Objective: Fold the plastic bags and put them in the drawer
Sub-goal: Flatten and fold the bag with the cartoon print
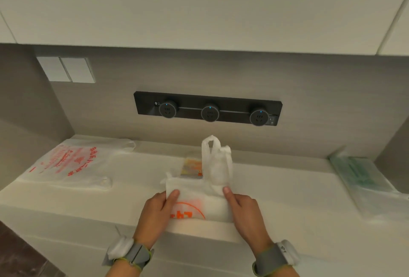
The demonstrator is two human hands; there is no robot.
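A white plastic bag with an orange print lies partly folded at the front edge of the white counter. Its handles stick up toward the wall. My left hand grips the bag's left side, thumb on top. My right hand grips its right side the same way. A small folded bag with an orange and yellow print lies just behind it. A larger white bag with red lettering lies spread flat at the left. No drawer shows in this view.
A clear bag with green print lies at the counter's right end. A black socket rail with three round outlets is on the back wall, with white wall plates to its left. Upper cabinets overhang.
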